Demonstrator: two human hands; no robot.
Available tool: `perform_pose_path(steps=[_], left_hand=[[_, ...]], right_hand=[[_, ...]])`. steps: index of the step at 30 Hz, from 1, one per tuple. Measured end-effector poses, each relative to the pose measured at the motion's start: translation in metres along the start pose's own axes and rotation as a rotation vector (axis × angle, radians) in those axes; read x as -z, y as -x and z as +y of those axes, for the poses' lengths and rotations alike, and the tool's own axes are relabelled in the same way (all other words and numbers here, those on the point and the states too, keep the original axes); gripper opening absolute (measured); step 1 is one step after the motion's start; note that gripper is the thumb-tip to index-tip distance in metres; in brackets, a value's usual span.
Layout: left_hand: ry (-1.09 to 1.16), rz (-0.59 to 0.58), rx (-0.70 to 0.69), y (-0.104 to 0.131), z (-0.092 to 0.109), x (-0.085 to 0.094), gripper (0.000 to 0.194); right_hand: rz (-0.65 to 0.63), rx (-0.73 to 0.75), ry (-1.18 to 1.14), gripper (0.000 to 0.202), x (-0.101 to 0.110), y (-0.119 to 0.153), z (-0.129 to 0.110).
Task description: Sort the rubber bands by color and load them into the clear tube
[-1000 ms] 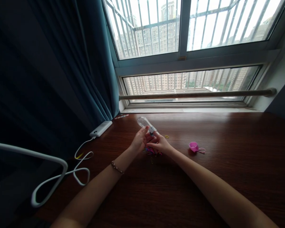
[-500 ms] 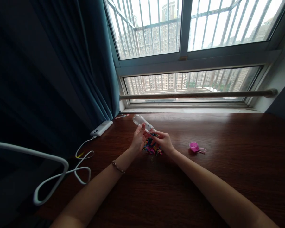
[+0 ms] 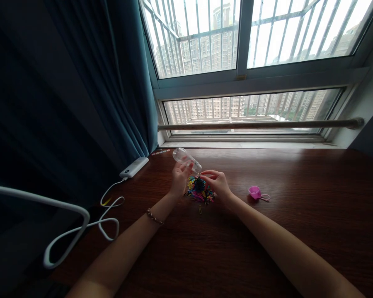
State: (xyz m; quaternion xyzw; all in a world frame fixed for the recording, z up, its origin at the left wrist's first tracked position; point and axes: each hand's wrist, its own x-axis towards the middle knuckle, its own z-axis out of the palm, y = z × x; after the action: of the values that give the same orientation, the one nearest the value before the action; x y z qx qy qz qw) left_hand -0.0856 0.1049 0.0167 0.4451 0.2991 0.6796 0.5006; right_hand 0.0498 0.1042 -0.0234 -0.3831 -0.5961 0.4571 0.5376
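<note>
A clear plastic bottle (image 3: 186, 159) lies tilted in my left hand (image 3: 179, 179), its open end pointing down to the right. The fingers of that hand are wrapped round its lower side. My right hand (image 3: 216, 184) pinches a small clip (image 3: 198, 175) at the bottle's mouth; its exact kind is too small to make out. Below both hands lies a pile of small multicoloured clips (image 3: 200, 191), with a dark bunch in its middle. One loose clip (image 3: 200, 209) is on the table in front of the pile.
A pink cup-shaped cap with a loop (image 3: 255, 192) lies on the wooden table (image 3: 292, 231) to the right. On the left are a white power bank (image 3: 134, 167) and its white cable (image 3: 101, 223). A curtain (image 3: 127, 82) and a barred window (image 3: 202, 45) stand behind.
My right hand has drawn slightly away from the bottle's mouth, to the right. The left fingers have shifted along the bottle, and more of the pile shows.
</note>
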Motion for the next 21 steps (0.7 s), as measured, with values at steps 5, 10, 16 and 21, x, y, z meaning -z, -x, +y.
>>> perform_pose_path(steps=[5, 10, 16, 21], left_hand=[[-0.028, 0.077, -0.055, 0.000, 0.002, -0.002, 0.040], [-0.036, 0.051, -0.064, 0.001, 0.005, -0.001, 0.039], [0.106, -0.160, 0.141, 0.018, 0.009, -0.014, 0.034], [-0.031, -0.337, 0.116, 0.035, 0.013, -0.026, 0.048]], right_hand=[[0.054, 0.083, 0.147, 0.031, 0.011, -0.008, -0.006], [0.025, 0.138, 0.270, 0.019, 0.033, -0.014, -0.023], [-0.133, 0.052, 0.124, 0.052, 0.041, 0.005, -0.057], [-0.095, 0.020, 0.069, 0.045, 0.069, 0.031, -0.083]])
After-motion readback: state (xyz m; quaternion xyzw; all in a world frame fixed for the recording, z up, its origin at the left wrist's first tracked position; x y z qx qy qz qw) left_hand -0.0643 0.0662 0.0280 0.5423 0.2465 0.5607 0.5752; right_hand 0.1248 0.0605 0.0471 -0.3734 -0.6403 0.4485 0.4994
